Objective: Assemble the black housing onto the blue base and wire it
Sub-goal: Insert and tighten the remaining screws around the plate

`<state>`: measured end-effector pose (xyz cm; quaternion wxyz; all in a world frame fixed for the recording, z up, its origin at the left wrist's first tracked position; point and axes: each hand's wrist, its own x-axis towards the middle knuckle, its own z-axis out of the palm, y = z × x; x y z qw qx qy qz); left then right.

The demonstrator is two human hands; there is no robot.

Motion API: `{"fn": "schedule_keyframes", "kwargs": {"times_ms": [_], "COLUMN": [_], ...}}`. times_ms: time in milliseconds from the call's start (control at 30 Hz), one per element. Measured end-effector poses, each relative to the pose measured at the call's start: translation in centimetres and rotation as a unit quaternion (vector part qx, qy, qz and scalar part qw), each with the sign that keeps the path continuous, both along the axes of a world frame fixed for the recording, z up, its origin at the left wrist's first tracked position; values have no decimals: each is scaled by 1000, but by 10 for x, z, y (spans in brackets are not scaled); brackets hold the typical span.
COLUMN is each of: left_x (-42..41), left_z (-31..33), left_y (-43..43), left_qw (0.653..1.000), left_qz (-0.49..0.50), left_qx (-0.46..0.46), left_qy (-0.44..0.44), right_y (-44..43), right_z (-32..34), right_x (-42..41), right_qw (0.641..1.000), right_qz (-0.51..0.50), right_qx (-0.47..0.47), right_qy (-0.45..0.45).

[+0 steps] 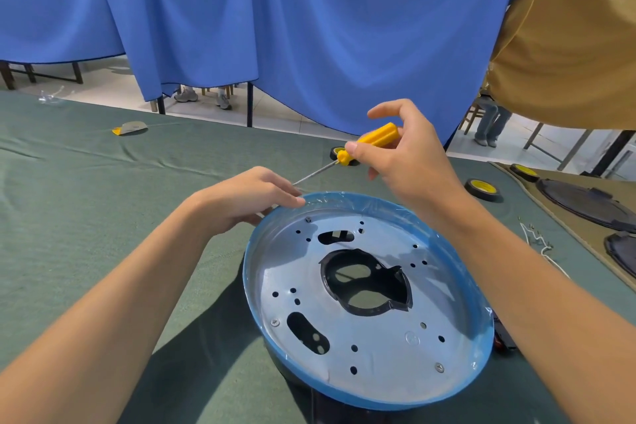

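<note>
On green cloth before curtains, right hand grips screwdriver, left hand touches base.

Single view, worn on the person's head. Wide-angle, faces forward and down over the green cloth-covered table. Close range: the round blue-rimmed metal base fills lower centre, with the left forearm and right forearm entering from the bottom corners. The blue fabric curtain closes the far side.

The base sits on the table, screwdriver behind it
</note>
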<state>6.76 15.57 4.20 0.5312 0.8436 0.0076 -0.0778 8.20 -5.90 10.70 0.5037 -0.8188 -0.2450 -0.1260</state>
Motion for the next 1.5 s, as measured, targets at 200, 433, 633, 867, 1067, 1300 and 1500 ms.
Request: {"fn": "schedule_keyframes", "kwargs": {"times_ms": [200,433,633,867,1067,1300,1500], "left_x": [3,2,2,1,-1,-2,-4], "left_z": [1,0,-2,0,2,6,10], "left_y": [-2,-5,-3,-5,-6,-8,-7], "left_qw": [998,996,999,999,998,993,991], "left_qz": [-3,-4,-4,0,6,8,-26], "left_qx": [27,23,-11,4,15,72,42], "left_qy": [-65,-82,-53,-51,-55,-93,-128], "right_y": [6,17,21,23,24,28,42], "right_z": [-2,-7,-5,-7,-8,3,14], "right_x": [6,3,5,6,5,5,11], "right_qw": [996,988,984,982,974,954,937], "right_qz": [21,76,77,74,75,116,68], "right_qx": [-79,-130,-155,-169,-204,-270,-335], "right_qy": [-31,-40,-50,-47,-58,-59,-71]}}
